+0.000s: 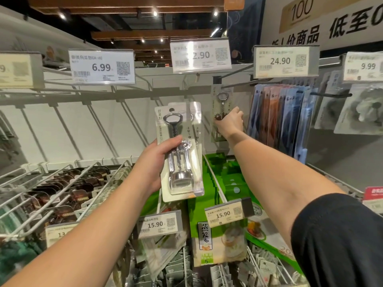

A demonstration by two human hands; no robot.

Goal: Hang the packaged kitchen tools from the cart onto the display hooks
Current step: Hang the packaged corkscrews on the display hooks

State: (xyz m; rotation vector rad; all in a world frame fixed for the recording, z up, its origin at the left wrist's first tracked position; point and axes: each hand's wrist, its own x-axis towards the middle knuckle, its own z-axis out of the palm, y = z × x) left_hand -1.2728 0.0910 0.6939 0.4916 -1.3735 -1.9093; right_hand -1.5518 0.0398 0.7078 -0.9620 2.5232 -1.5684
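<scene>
2 corkscrew packs (180,150) gripped by left hand (159,160) at 6 o'clock may slip; right hand (229,121) pinches hanging pack (222,104) on hook (246,82).

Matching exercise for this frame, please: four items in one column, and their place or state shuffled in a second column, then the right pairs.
Items
1. left hand
2. right hand
3. 6.99 price tag
4. green packages

Place or state
A. on the upper rail, left of the hands
B. holds corkscrew packs up, off any hook
C. lower row, under the hands
D. touches a corkscrew pack on a hook

Pairs: 1-B, 2-D, 3-A, 4-C
</scene>
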